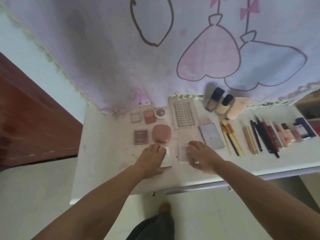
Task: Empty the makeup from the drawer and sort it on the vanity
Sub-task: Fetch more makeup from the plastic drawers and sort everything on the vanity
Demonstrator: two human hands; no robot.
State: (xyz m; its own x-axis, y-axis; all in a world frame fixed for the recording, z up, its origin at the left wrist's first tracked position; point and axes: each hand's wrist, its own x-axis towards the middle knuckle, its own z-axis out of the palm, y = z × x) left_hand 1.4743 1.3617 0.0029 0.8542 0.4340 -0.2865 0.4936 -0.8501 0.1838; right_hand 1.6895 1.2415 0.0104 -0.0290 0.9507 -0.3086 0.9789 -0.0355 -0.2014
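On the left of the bench (pixel 97 135) you have the compacts grouped: a small clear pan (pixel 135 117), a pink blush (pixel 149 116) and a little round pot (pixel 160 113) in one row. Below them sit a brown palette (pixel 141 136) and a rounded pink compact (pixel 161 135), likely kept together as one kind.

Your left hand (pixel 152 157) lies low at centre with fingers nearly straight, pressing on a flat white case (pixel 166 157). It seems to be squaring that case under the compacts rather than gripping it.

Just right of it, your right hand (pixel 201 155) curls its fingers over the edge of a clear square case (pixel 183 153). How firmly it holds the case, the blur hides.

Above, at centre, a lash tray (pixel 184 116) lies flat, with a grey palette (pixel 211 135) beside it.

Further right, two bottles (pixel 214 102) and a pink sponge (pixel 238 108) stand at the back. The brushes (pixel 231 137), pencils (pixel 256 137) and lip tubes (pixel 284 135) lie side by side in a row, so each can be read at a glance.

You look close to finished. The drawer itself cannot be made out for certain.
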